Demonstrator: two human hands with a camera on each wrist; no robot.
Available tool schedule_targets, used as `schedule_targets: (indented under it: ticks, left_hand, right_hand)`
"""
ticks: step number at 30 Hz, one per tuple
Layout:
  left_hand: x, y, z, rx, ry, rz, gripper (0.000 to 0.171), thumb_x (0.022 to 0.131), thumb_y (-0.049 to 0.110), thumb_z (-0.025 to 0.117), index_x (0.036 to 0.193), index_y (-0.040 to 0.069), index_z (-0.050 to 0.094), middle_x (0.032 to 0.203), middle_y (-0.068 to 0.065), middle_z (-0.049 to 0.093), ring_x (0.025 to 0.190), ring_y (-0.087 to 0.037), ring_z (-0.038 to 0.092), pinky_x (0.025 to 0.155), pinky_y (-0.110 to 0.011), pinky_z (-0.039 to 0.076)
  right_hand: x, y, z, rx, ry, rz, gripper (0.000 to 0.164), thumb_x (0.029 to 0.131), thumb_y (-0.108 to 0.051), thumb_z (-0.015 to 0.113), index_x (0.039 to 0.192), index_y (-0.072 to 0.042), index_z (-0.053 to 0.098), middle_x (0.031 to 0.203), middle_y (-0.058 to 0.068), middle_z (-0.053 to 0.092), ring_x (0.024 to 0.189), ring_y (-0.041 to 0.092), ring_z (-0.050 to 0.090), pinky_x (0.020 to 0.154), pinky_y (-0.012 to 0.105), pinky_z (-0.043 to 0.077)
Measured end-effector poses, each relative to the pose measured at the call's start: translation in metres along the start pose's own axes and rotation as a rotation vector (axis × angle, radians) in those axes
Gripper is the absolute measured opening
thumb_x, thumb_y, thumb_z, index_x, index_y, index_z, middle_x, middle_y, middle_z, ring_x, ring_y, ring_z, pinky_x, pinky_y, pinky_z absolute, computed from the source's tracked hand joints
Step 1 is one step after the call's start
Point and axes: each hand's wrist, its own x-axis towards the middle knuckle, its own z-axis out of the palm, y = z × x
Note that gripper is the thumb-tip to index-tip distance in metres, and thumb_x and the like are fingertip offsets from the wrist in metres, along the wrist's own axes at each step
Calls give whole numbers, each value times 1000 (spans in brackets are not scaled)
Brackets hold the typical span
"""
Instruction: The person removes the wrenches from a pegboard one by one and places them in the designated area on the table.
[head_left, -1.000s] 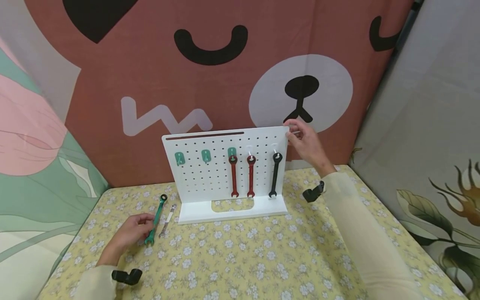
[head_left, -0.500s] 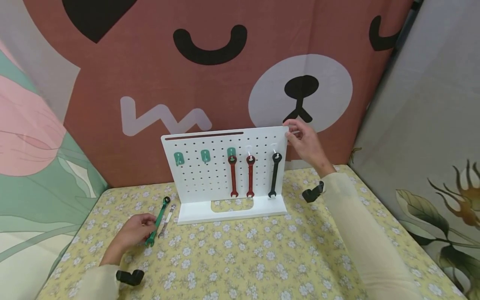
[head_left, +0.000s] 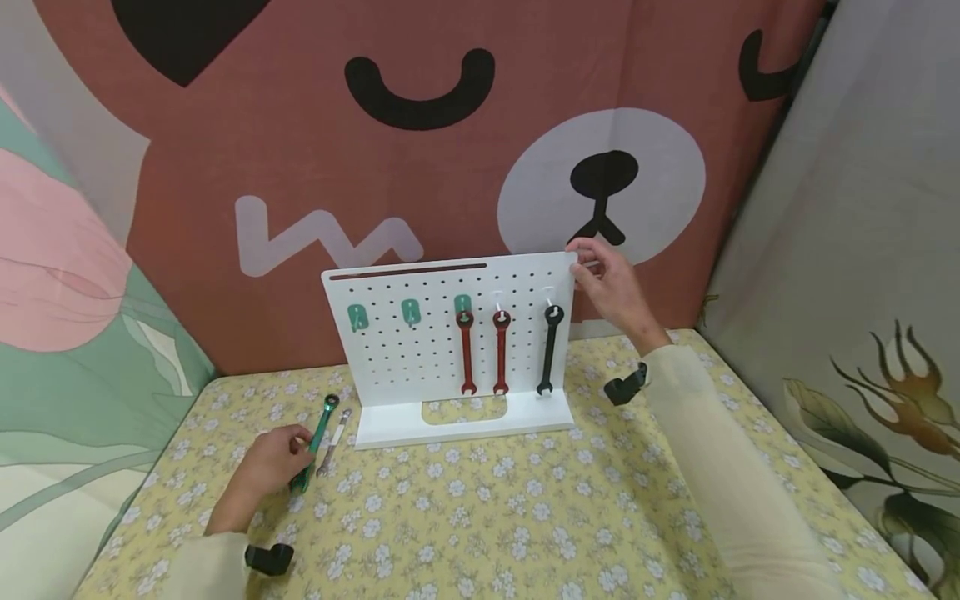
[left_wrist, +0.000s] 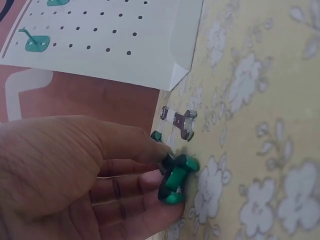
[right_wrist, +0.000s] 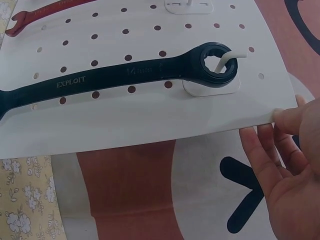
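Observation:
My left hand (head_left: 272,462) is low over the cloth at the left, its thumb and fingers pinching a green combination wrench (head_left: 320,433). In the left wrist view the wrench's open end (left_wrist: 176,180) points toward the camera. Just right of it lies a silver wrench (head_left: 334,442) with a white label. My right hand (head_left: 618,287) pinches the upper right edge of a white pegboard (head_left: 405,362) that stands upright. Hanging from its hooks are two red wrenches (head_left: 467,354) and a black wrench (head_left: 551,350), whose ring sits over a white hook (right_wrist: 231,56).
Two green hooks, a left one (head_left: 357,317) and a middle one (head_left: 411,312), hold nothing on the pegboard. Its foot rests on a yellow flowered tablecloth (head_left: 465,517). Close behind is a printed reddish curtain (head_left: 300,125); grey fabric (head_left: 810,275) borders the right side.
The left hand has shifted slightly right and its fingers have closed further round the green wrench, whose ring end has swung a little right. The right hand stays at the pegboard's corner.

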Motion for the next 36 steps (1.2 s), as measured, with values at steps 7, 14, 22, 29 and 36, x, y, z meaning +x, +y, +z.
schedule_targets:
  ticks: [7,14,22,29,36]
  left_hand:
    - [2,2,3,40,8,-21,25,96,6,69,116,-7,64,81,-6,60,62,-20,53,53,-36,45]
    - [2,3,5,62,30,17,28,97,10,70,120,-5,64,81,-4,60,60,-19,53,53,-37,44]
    - [-4,24,8,42,89,128,25,100,15,68,118,-2,66,80,-3,59,55,-19,48,49,-36,41]
    - [4,55,19,56,99,190,23,100,17,69,117,1,70,87,-2,64,70,-17,58,57,-37,48]
    - [22,87,35,-25,86,317,17,98,15,72,112,5,72,92,1,67,84,-19,65,72,-40,57]
  right_hand:
    - [0,-1,-2,5,-11,-2,24,106,-9,58,130,-10,62,111,17,63,95,33,64,88,49,58]
    - [0,1,-2,16,-7,-10,25,106,-8,59,130,-9,63,111,18,64,96,40,64,82,31,59]
    - [0,0,-1,10,-8,-24,24,106,-7,59,130,-9,62,110,18,65,94,41,65,86,50,59]
    - [0,0,-1,14,-10,-14,25,106,-7,59,130,-9,62,109,18,64,95,41,65,87,51,58]
    - [-1,-1,-1,7,-8,-25,25,105,-6,59,130,-7,61,107,18,64,94,43,65,87,51,58]
